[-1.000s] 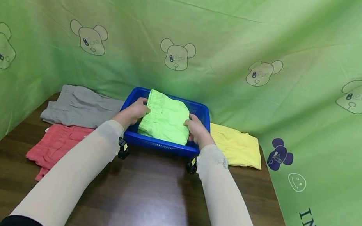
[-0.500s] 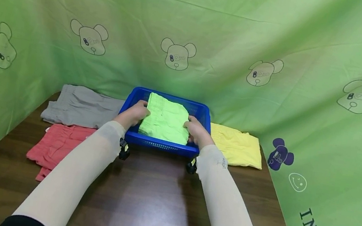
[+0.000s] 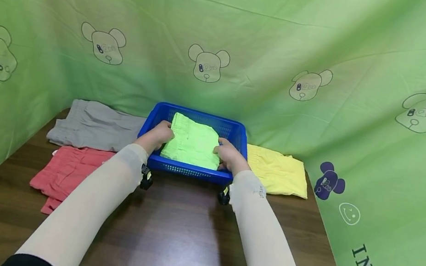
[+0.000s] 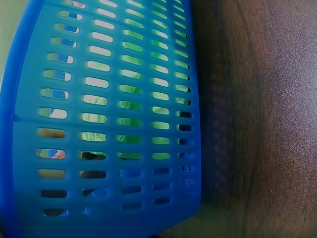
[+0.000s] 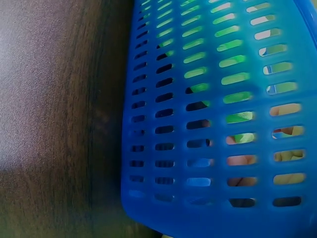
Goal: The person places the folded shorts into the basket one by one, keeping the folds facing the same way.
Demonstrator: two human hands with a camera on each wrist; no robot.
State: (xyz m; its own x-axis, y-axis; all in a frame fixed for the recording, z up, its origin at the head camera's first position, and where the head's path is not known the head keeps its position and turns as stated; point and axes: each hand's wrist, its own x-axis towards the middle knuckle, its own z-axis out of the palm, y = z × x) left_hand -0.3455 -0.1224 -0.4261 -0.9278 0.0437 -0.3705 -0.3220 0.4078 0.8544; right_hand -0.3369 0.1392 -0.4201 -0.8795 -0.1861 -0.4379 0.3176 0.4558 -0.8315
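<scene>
Folded lime-green shorts (image 3: 193,143) with a gathered waistband lie inside a blue plastic basket (image 3: 190,171). My left hand (image 3: 160,134) holds their left edge, thumb on top. On the right edge my right hand (image 3: 231,154) grips them the same way, its lower fingers hidden beneath the cloth. Both wrists reach over the basket's front rim. In the left wrist view the slotted basket wall (image 4: 106,111) fills much of the picture, with green cloth showing through. The right wrist view shows the slotted wall (image 5: 198,119) too, with bits of fingers behind it.
Folded grey shorts (image 3: 101,127) lie left of the basket, and a red garment (image 3: 64,172) lies in front of them. To the basket's right is a folded yellow garment (image 3: 278,171). Everything stands on a dark wooden table (image 3: 180,235), with a green printed curtain (image 3: 254,28) behind.
The green shorts have sunk lower into the basket, and more of its back wall shows. Both hands have moved slightly down with them, keeping their hold.
</scene>
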